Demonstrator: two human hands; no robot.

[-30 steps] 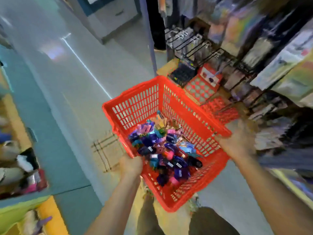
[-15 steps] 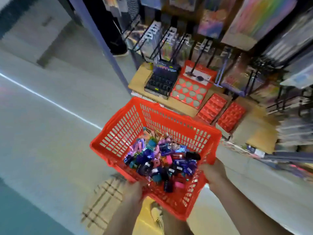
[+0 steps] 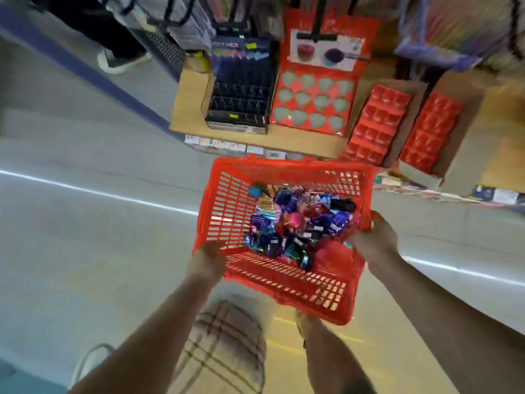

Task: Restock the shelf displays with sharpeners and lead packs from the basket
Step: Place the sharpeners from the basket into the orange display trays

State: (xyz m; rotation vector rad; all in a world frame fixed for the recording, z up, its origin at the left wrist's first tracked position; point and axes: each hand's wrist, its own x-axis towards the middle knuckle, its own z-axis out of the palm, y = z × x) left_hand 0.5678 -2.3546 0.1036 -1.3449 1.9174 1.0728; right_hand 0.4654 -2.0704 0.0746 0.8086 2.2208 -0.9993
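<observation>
Red slotted plastic basket (image 3: 227, 211), rectangular, rigid rim, lattice walls. It is held off the floor, just on the near side of the tan board shelf (image 3: 190, 103).

Left hand (image 3: 208, 258) grips the near-left corner of the rim with its fingers curled over the edge. Right hand (image 3: 375, 240) grips the right rim with its fingers wrapped around it. Neither hand is spread.

Contents are a loose heap of small glossy wrapped packs (image 3: 298, 223) in blue, purple, pink, teal and black, piled toward the right wall. They are too blurred to sort sharpeners from lead packs.

Handling, judged:
- Each piece is probably light and the film slick.
- The heap will likely slide to whichever side dips, so the basket is best kept level and held by opposite rims.
- Single packs are best pinched by their edges.
- Lead is likely brittle, so the packs should be placed, not dropped.

Shelf, left to right:
- a black tiered display tray (image 3: 241, 98);
- a red card display with rows of pale rounded sockets (image 3: 312, 103), apparently unfilled;
- two red moulded compartment trays (image 3: 377, 120), tilted.
</observation>
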